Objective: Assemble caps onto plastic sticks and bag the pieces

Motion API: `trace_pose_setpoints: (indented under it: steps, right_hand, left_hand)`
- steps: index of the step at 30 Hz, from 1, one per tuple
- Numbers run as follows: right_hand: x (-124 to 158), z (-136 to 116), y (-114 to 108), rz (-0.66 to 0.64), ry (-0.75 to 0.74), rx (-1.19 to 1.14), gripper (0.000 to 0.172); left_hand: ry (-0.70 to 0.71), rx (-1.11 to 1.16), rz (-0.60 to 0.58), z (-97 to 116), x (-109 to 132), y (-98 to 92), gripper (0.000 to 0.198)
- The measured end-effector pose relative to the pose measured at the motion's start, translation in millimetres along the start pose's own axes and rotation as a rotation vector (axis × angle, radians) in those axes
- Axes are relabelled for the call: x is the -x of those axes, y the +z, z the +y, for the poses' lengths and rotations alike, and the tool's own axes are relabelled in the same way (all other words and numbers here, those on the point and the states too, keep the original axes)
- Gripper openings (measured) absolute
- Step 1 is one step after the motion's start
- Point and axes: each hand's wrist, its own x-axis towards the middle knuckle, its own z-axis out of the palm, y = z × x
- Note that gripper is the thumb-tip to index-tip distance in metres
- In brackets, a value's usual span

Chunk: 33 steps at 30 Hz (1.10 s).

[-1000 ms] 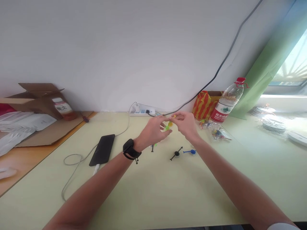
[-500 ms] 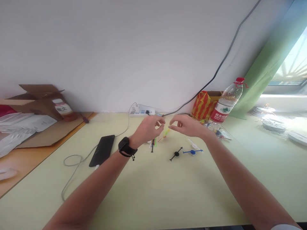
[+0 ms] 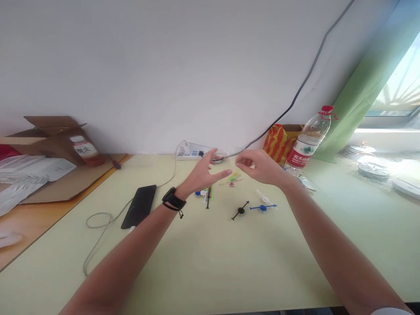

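My left hand (image 3: 205, 171) is open, thumb stretched out and fingers apart, above the back middle of the table, with nothing in it. Close by on the right, my right hand (image 3: 259, 166) has its fingers curled together; whatever is between the fingertips is hidden. Beneath and between the hands lie small yellow, green and red plastic pieces (image 3: 233, 178), somewhat blurred. A bundle of thin coloured arrows (image 3: 208, 197) lies below my left hand, beside small blue and white discs (image 3: 198, 193). Nearer me are a black arrow spinner (image 3: 241, 211), a blue arrow spinner (image 3: 263, 208) and a white spinner (image 3: 265, 199).
A black phone (image 3: 139, 205) with a grey cable lies left. Along the wall stand a power strip (image 3: 193, 152), a red-yellow bag (image 3: 274, 142) and a large water bottle (image 3: 305, 144). A cardboard box (image 3: 55, 135) is far left; wrapped white disc stacks (image 3: 374, 168) are right.
My left hand has opened, its fingers spreading away from the thumb. My right hand has moved slightly right, with its fingers more curled. The spinners on the table have stayed put.
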Motion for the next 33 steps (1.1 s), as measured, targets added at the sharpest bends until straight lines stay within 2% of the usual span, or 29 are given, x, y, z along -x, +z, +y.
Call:
trace_pose_setpoints:
  steps: [3,5,6,10,13,15,19,20,23,25,30,33]
  right_hand:
    - [-1,-8,-3,0.175,-0.029,-0.014,0.014]
    - [-1,-12,-4,0.306,-0.051,0.000,0.014]
    - [-1,-14,-4,0.332,-0.065,0.007,0.014]
    - [-2,-20,-1,0.271,-0.108,-0.022,0.010]
    - [-1,-23,1,0.258,-0.105,-0.053,0.009]
    - [-2,-24,1,0.259,-0.111,-0.055,0.009]
    - [-2,-21,-1,0.429,-0.082,-0.016,0.010]
    - [-2,-19,-2,0.396,-0.064,-0.009,0.009]
    - [-1,-15,0,0.101,0.006,0.011,0.011]
    - [0,-12,3,0.011,0.047,0.041,0.011]
    - [0,-12,6,0.020,0.069,0.064,0.011]
    - [0,-16,0,0.132,0.044,0.029,0.011]
  left_hand:
    - [-0.042,0.052,-0.063,-12,0,8.4,0.094]
    - [-0.052,0.081,-0.063,-16,-1,11.3,0.099]
    - [-0.052,0.097,-0.062,-17,-1,11.8,0.101]
    - [-0.050,0.199,-0.173,-15,-1,10.6,0.099]
    - [-0.071,0.290,-0.284,-12,1,10.9,0.093]
    - [-0.087,0.321,-0.315,-10,1,11.7,0.090]
    - [-0.072,0.312,-0.286,-10,0,8.7,0.092]
    - [-0.062,0.300,-0.264,-10,-1,6.7,0.094]
    - [-0.081,0.273,-0.227,-10,-1,0.3,0.097]
    - [-0.119,0.272,-0.245,-10,-1,-1.6,0.097]
    - [-0.164,0.296,-0.284,-13,0,5.6,0.099]
    - [-0.190,0.329,-0.288,-15,-1,12.2,0.098]
